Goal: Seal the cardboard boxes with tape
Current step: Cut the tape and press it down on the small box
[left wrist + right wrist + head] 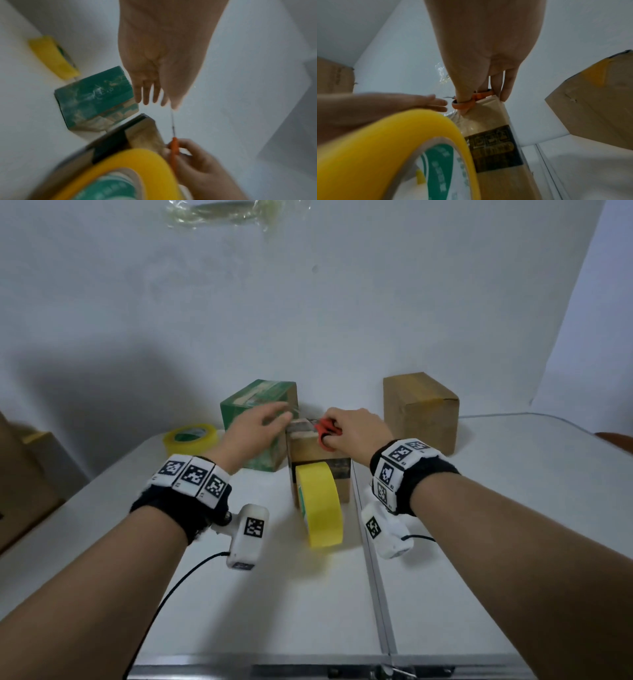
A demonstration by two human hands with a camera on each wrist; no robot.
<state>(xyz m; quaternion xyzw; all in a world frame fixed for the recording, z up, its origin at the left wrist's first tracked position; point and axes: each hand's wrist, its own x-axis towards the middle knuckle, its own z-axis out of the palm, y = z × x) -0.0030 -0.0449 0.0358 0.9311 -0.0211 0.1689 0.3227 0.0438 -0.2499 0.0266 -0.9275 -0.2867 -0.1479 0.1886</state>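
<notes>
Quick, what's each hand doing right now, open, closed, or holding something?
Left hand: open, fingers straight, holding nothing.
Right hand: grips the red scissors over the middle cardboard box.

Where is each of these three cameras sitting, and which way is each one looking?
Head: worn on the head, looking forward and down at the table; both forearms and hands show.
Left wrist: looks along the open left hand toward the green box.
Right wrist: looks along the right hand holding red scissors over the brown box.
Shared: both wrist views show the yellow tape roll.
</notes>
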